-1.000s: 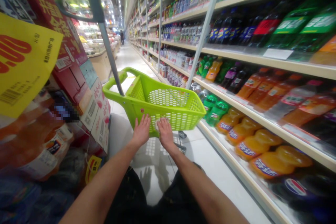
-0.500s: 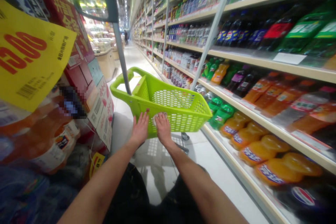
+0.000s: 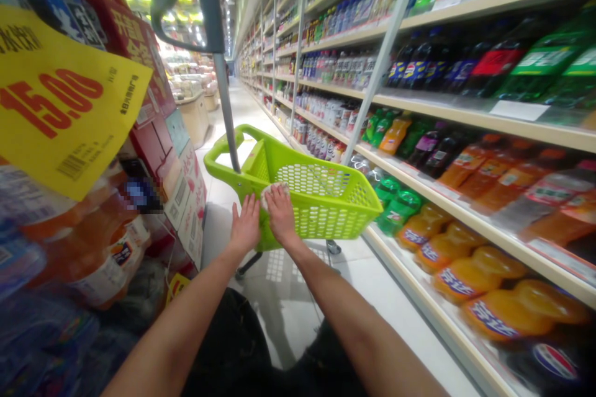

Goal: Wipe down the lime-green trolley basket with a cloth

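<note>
Here, left hand (image 3: 245, 227) touches 1 basket (image 3: 331, 214); right hand (image 3: 281, 216) presses 1 cloth (image 3: 269, 190).

A lime-green plastic shopping basket (image 3: 321, 198) with mesh walls stands on wheels on the white floor (image 3: 372, 285), a pale cloth (image 3: 269, 191) against its near rim.

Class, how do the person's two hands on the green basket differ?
The left hand lies bare and flat on the near wall of the green basket; the right hand presses a white cloth. The right hand sits higher, at the rim; the left hand lower. Both touch it.
</note>
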The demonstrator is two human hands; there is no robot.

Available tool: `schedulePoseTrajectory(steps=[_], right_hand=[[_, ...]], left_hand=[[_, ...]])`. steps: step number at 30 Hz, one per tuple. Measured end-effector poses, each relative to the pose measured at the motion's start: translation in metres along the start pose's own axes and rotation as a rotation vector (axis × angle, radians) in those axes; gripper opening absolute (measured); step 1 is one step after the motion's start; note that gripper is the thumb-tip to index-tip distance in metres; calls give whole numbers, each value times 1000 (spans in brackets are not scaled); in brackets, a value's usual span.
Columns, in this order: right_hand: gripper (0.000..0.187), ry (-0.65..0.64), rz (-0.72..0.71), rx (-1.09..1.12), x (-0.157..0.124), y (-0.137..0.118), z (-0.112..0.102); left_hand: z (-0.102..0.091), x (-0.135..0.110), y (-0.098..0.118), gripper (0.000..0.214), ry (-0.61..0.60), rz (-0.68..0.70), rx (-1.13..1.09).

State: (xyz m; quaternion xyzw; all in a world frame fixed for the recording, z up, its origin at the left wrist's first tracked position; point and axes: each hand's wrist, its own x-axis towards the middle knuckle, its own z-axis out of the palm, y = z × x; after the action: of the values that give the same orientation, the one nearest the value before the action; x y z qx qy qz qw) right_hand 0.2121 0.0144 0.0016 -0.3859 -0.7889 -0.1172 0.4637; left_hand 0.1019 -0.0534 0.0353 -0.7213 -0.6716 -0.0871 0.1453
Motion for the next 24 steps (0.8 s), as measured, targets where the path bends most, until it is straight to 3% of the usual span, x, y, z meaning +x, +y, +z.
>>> schedulePoseTrajectory(steps=[7,10,17,20,24], right_hand=[[41,-124,-19,5,-48,8,13],[42,-81,-46,28,-35,-2,6],[41,102,-77,52,35,-23,-2],[44,52,-78,28,32,-18,5],[48,1,-84,-15,-2,3,12]], left_hand=[[14,-15,-4,63,-37,18,-20],[13,-14,-11,66,-16,-12,-23],[2,-9,-27,67,23,-101,-23],[5,-13,-27,66,19,-101,-21],[10,-19,-28,68,-13,-98,-21]])
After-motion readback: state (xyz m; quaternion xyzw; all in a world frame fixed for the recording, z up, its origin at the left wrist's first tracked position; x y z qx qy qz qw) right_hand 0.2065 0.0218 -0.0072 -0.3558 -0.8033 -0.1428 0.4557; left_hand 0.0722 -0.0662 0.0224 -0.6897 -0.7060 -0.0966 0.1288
